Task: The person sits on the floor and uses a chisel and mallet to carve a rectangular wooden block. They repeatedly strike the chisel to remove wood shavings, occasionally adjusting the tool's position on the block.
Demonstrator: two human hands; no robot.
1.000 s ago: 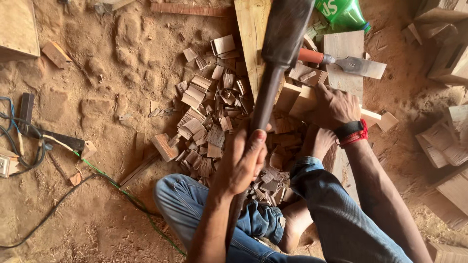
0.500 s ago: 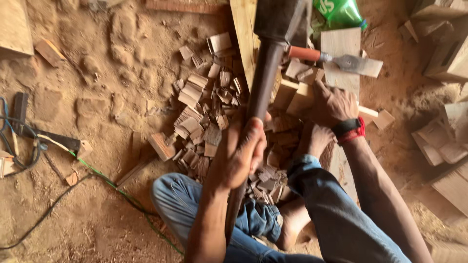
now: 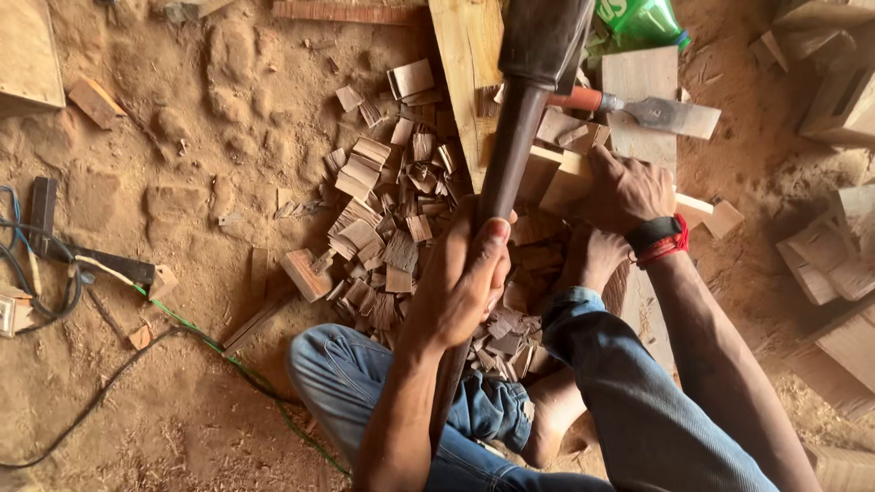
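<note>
Both hands unmoved, left hand (image 3: 469,273) clenched on raised mallet (image 3: 524,109), right hand (image 3: 629,187) pressing wood block (image 3: 570,178)

The left hand (image 3: 465,282) grips a dark wooden mallet (image 3: 524,109) whose head points to twelve o'clock. At two o'clock from it, the right hand (image 3: 629,187) presses a pale wood block (image 3: 556,178). A chisel (image 3: 656,111) lies beyond; wood offcuts (image 3: 383,228) litter the sandy floor (image 3: 182,182) at nine o'clock.

1 mallet (image 3: 533,82), 1 chisel (image 3: 643,109), 1 green bottle (image 3: 643,18), 2 hands, 1 wristband (image 3: 658,239), wood offcuts (image 3: 383,228) too many to count.
</note>
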